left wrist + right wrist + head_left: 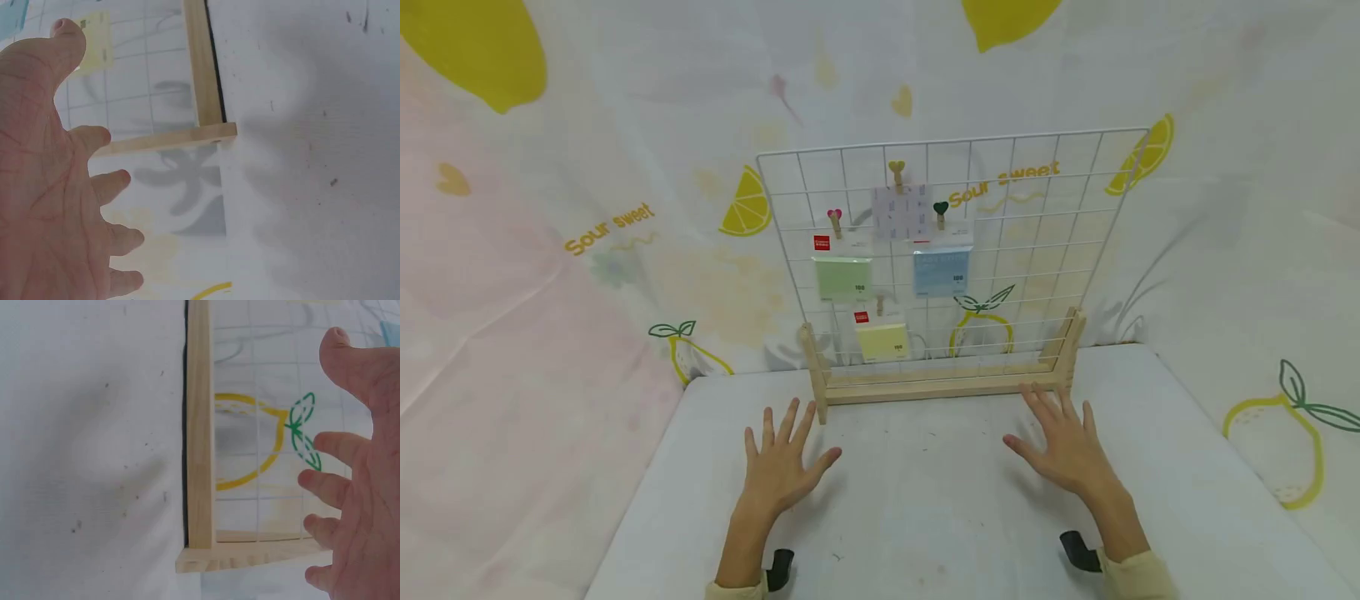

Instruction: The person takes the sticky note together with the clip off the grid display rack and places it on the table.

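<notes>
Both hands hold nothing, palms down with fingers spread above the white table. My left hand (778, 475) is in front of the left foot of a white wire grid rack (1030, 242) with a wooden base (925, 387). Near the base's right end is my right hand (1067, 450). Clipped on the grid are a green sticky note pack (842, 279), a blue sticky note pack (941, 272), a yellow sticky note pack (883, 342) and a pale purple patterned sheet (891, 214). Small wooden clips, three with hearts, hold them, among them a yellow heart clip (897, 172).
A white cloth with printed lemons (700, 283) hangs behind and beside the table (917, 500). The rack stands at the table's back edge. A black piece (780, 570) sits at the left wrist and another black piece (1080, 551) at the right wrist.
</notes>
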Tool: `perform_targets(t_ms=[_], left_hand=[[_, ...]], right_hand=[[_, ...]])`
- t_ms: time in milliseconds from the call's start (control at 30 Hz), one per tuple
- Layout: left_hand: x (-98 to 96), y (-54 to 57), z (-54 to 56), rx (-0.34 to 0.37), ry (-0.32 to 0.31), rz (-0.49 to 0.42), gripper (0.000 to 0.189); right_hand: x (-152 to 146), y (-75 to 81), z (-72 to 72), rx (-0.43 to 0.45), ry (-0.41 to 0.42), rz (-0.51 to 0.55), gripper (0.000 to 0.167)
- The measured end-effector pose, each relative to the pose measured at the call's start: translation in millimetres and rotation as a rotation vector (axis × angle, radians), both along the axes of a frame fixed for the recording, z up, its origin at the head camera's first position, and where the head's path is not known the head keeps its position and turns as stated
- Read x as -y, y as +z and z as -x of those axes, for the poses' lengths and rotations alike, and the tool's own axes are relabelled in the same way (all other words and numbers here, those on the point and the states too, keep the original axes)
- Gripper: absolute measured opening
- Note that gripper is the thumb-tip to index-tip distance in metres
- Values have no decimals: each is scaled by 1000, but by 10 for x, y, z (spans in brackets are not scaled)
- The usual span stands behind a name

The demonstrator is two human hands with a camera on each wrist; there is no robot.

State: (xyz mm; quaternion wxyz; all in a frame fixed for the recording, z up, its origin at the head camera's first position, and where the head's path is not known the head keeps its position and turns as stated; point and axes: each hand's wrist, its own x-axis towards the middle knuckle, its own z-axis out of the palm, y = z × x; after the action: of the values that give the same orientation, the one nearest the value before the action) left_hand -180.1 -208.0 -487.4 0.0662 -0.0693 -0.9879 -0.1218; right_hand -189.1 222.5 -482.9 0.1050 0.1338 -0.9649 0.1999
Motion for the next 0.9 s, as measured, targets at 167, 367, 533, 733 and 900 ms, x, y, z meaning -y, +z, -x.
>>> perform_targets(t_ms=[167, 367, 533, 733, 900], left_hand=[[-35, 108, -23, 25, 1, -38, 92], [-80, 260, -1, -75, -9, -77, 91], [-101, 394, 35, -179, -16, -129, 90], [-131, 564, 91, -223, 3, -206, 91], [-148, 655, 168, -334, 8, -265, 89]], right_hand=[[17, 141, 11, -81, 16, 28, 83], [61, 285, 64, -273, 73, 105, 75], [112, 365, 95, -373, 89, 171, 72], [206, 502, 139, -428, 90, 214, 67], [280, 667, 212, -519, 102, 250, 63]])
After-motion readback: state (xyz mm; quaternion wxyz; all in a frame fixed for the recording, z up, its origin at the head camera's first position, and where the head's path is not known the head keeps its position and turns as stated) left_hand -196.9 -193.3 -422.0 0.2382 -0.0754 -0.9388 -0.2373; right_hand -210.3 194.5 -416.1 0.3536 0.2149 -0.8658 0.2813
